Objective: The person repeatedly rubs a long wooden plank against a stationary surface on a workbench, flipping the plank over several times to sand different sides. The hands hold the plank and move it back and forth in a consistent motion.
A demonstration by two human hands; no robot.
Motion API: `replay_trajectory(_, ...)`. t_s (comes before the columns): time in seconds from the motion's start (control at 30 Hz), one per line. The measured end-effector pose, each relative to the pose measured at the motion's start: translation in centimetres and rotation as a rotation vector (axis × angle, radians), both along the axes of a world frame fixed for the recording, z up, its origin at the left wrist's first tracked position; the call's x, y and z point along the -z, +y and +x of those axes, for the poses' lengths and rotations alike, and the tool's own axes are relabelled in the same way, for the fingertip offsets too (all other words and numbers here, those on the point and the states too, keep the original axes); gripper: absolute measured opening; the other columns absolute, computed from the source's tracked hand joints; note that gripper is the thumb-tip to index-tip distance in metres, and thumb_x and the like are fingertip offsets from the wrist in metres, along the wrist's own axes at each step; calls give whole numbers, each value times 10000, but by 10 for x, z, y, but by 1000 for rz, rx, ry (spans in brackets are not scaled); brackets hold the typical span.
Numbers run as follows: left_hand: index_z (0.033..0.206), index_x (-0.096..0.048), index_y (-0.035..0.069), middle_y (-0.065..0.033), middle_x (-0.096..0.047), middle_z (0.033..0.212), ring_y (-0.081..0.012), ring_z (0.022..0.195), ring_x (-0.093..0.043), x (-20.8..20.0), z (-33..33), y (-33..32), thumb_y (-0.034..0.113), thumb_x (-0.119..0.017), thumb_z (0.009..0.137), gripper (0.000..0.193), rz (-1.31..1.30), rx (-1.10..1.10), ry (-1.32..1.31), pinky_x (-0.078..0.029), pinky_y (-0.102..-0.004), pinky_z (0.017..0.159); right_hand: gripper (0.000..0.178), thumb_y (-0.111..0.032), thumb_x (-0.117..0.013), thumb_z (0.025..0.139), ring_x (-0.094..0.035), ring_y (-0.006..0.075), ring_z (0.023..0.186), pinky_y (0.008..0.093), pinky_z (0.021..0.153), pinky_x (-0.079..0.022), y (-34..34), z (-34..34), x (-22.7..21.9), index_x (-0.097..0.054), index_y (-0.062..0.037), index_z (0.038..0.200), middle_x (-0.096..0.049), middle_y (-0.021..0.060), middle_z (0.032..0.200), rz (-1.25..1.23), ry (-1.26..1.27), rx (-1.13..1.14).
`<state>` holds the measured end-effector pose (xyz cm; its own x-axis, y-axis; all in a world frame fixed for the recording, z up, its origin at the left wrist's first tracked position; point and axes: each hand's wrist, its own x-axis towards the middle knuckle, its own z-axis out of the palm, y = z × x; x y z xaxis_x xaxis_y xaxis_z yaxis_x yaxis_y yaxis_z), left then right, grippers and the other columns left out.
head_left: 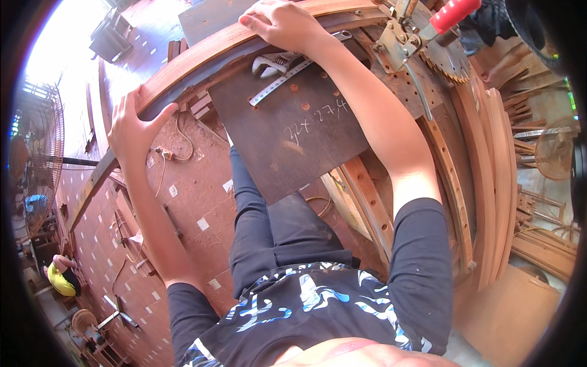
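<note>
A long curved wooden strip [195, 58] lies along the far edge of the workbench. My left hand [131, 125] is at its left end, with the fingers stretched up and the thumb spread wide. Farther right, my right hand [284, 24] lies over the strip, its fingers bent around the wood. Below my right wrist, an adjustable wrench [275, 63] and a steel tape or ruler [281, 85] rest on a dark board [287, 140] with chalk marks. My right forearm passes over the board's right side.
A toothed circular saw blade [445, 58] stands at the upper right, beside a toggle clamp [406, 43] with a red handle. Curved wooden pieces [489, 183] stack at the right. A fan [36, 159] stands at the left; a person in yellow [61, 278] is farther back. Cables [177, 144] cross the tiled floor.
</note>
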<state>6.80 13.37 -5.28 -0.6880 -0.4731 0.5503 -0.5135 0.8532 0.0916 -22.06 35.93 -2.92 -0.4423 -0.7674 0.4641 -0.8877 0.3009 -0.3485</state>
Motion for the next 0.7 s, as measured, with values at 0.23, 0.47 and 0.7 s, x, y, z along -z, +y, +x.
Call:
replay_trajectory(0.23, 1322, -695, 173, -48, -726, 1266, -246, 1158, -716, -4, 2, -3, 793, -806, 678, 902, 10, 38, 10, -591, -441, 935, 477, -521, -529, 1039, -687, 343, 1116, 465, 1024, -487, 4, -14, 1, -779, -116, 1081, -761, 144, 1110, -31, 121, 157)
replay_trajectory(0.47, 1338, -702, 154, -56, -717, 1289, -277, 1160, -714, -7, 2, -4, 804, -795, 689, 923, 112, 93, -3, -581, -442, 956, 449, -499, -522, 1028, -677, 344, 1128, 470, 1033, -485, 16, -6, 3, -777, -131, 1069, -757, 140, 1126, -88, 31, 201)
replay_trajectory(0.7, 1280, -672, 151, -115, -731, 1243, -293, 1175, -688, -9, 13, -19, 656, -890, 688, 809, 349, 220, 80, -529, -442, 991, 422, -444, -503, 1047, -655, 347, 1161, 468, 1026, -492, 18, 14, -8, -774, -129, 1120, -751, 138, 1156, -90, 4, 237)
